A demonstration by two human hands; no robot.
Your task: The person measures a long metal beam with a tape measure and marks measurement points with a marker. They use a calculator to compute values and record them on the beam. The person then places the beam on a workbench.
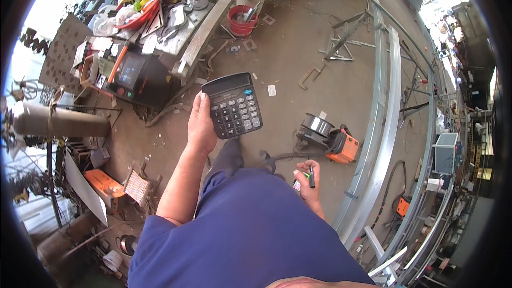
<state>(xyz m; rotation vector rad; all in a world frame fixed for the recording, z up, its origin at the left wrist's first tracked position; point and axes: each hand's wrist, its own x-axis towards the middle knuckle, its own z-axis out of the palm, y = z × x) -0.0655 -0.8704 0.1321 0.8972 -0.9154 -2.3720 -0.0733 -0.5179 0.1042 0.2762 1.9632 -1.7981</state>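
Note:
My left hand is closed around the left edge of a black desk calculator, held out in front of me with its keys and dark display facing up. The thumb lies along the calculator's side; the other fingers are hidden beneath it. Lower and to the right, my right hand is closed on a slim black marker that stands nearly upright between the fingers. Something small with bright green and pink parts also shows in that hand; I cannot make out what it is.
A wire spool sits by an orange machine on the floor. Long metal beams run along my right. At the left are a black box with a screen, a cluttered bench and a gas cylinder. A red bucket stands ahead.

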